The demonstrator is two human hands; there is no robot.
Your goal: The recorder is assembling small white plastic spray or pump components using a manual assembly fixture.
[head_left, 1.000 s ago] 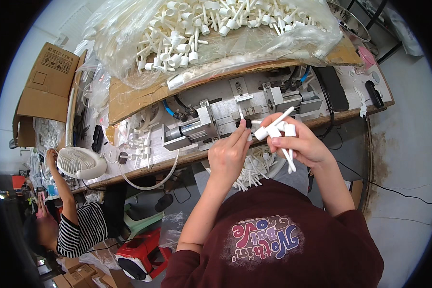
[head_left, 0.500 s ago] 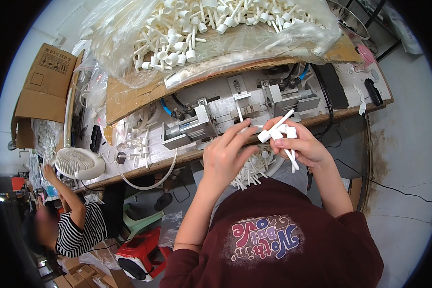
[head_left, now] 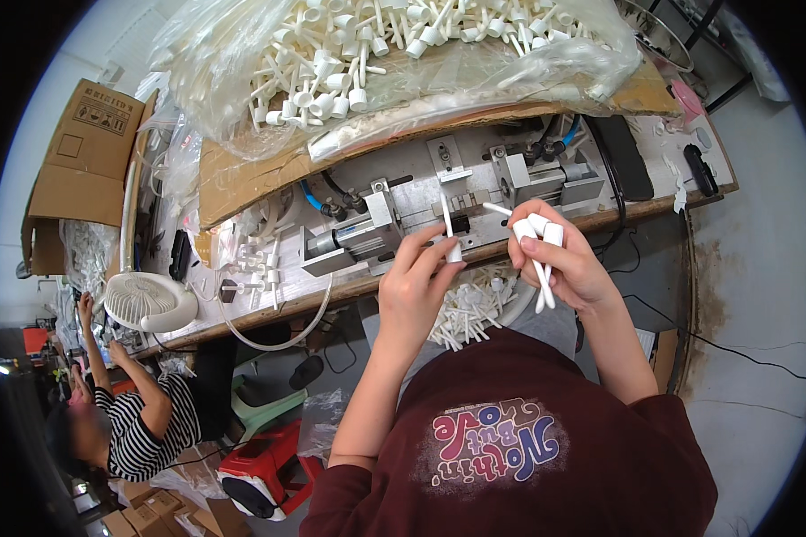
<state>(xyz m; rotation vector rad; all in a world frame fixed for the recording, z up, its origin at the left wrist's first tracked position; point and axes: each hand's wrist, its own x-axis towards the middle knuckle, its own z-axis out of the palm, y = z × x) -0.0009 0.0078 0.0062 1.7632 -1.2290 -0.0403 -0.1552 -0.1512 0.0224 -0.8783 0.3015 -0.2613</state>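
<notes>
Between the thumb and fingers of my left hand point(head_left: 414, 282) is one white plastic scoop point(head_left: 454, 253), its cup low and its thin handle pointing up toward the bench. My right hand point(head_left: 578, 267) is closed round several more white scoops point(head_left: 553, 235); two handles point down and one sticks out to the left. Just beyond my hands sits a metal clamping fixture point(head_left: 464, 202) with a cylinder block on the left point(head_left: 358, 234) and another on the right point(head_left: 551, 179). Below my hands lies a heap of white scoops point(head_left: 470, 309) in my lap.
A large pile of scoops point(head_left: 331, 76) in clear plastic lies on cardboard point(head_left: 251, 183) above the fixture. A white fan point(head_left: 148, 302) stands on the bench at left, near a loose hose point(head_left: 273, 346). A co-worker in a striped shirt point(head_left: 157, 421) sits at lower left.
My left hand now grips a single scoop held upright, apart from the right hand. The right hand's bunch has turned, and its upper handle no longer points up right.
</notes>
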